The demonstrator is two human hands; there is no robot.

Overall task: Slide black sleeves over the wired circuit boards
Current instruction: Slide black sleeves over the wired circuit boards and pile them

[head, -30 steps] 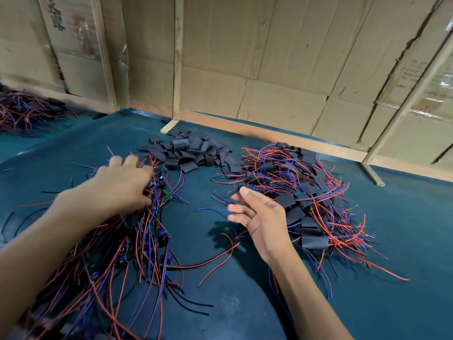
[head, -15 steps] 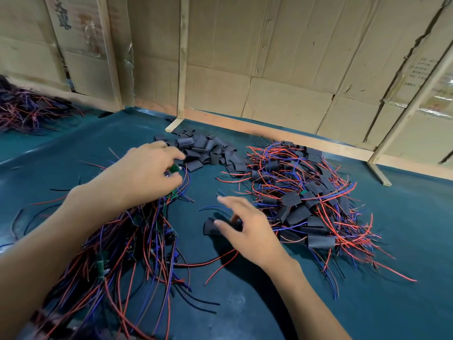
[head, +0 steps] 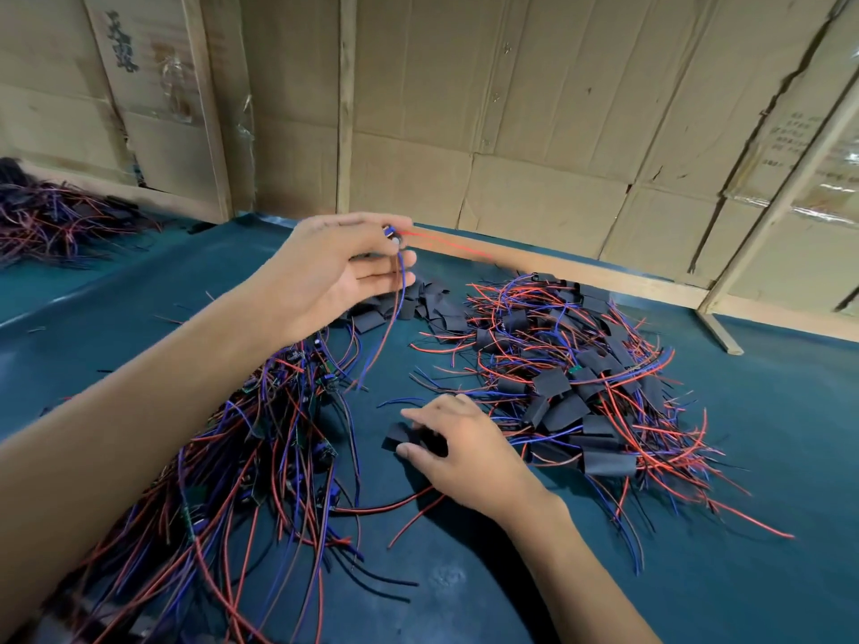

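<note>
Bare wire heap (head: 241,457): nearest, left of centre on the teal mat (head: 767,457); red, blue and dark leads tangled, with small boards only partly discernible; lower edge cut off by the frame.
Right hand (head: 458,450): low over the mat between the two heaps; thumb and fingers curl onto a loose black sleeve (head: 400,435). The palm hides the sleeve's right end.
Loose black sleeve: flat, matte, short length of tubing lying on the mat, apart from both heaps.
Sleeved heap (head: 581,388): just right of the right hand; boards covered by black sleeves, red and blue leads fanning outward.
Left hand (head: 341,267): raised above the mat, thumb and forefinger pinching a wired circuit board (head: 393,237). The board is small, blurred and mostly hidden by the fingertips.
Board leads: a blue and a red lead hang from the pinch; another red lead runs right, blurred.
Sleeve pile (head: 418,304): empty black sleeves behind the left hand, partly hidden by it.
Far wire heap (head: 56,220): far left, cut off by the frame edge.
Cardboard wall (head: 534,109): backs the bench.
</note>
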